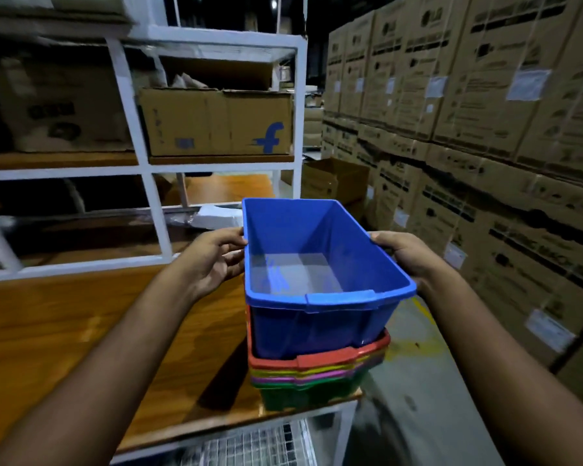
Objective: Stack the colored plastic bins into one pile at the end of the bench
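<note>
Blue bin (317,264) between both gripping hands, left (212,257), right (401,253), atop four nested bins (313,375).

One logo was legible; the rest was blurred.
A blue "f" logo (268,137) stood on the shelf carton (216,122). Dark print and white labels (528,83) on the stacked cartons (485,112) at the right could not be read.
</note>
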`<state>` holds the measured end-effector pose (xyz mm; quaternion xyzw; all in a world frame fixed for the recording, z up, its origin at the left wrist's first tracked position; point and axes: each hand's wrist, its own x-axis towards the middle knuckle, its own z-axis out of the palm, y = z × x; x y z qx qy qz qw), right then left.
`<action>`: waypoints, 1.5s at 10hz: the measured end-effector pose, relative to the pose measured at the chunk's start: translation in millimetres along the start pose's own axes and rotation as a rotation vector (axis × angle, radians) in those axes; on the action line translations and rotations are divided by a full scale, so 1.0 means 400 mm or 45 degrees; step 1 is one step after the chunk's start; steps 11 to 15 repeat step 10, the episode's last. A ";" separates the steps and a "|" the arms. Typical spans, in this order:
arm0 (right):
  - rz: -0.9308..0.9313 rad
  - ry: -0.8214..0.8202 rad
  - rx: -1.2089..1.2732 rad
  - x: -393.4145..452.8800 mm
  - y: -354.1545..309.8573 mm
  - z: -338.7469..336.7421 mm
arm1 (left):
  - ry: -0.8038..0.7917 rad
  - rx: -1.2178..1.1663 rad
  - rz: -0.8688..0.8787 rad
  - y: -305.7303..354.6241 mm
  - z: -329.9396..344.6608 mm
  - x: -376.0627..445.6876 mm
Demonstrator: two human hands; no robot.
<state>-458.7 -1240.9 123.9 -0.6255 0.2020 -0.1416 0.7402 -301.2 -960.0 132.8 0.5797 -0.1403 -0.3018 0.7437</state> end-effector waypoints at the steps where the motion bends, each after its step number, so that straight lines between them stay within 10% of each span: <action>1: 0.002 0.058 -0.078 0.017 0.047 -0.012 | 0.072 0.109 -0.015 -0.047 0.014 -0.016; 15: -0.109 0.166 -0.791 0.036 0.178 0.001 | 0.346 0.631 0.092 -0.217 -0.042 -0.032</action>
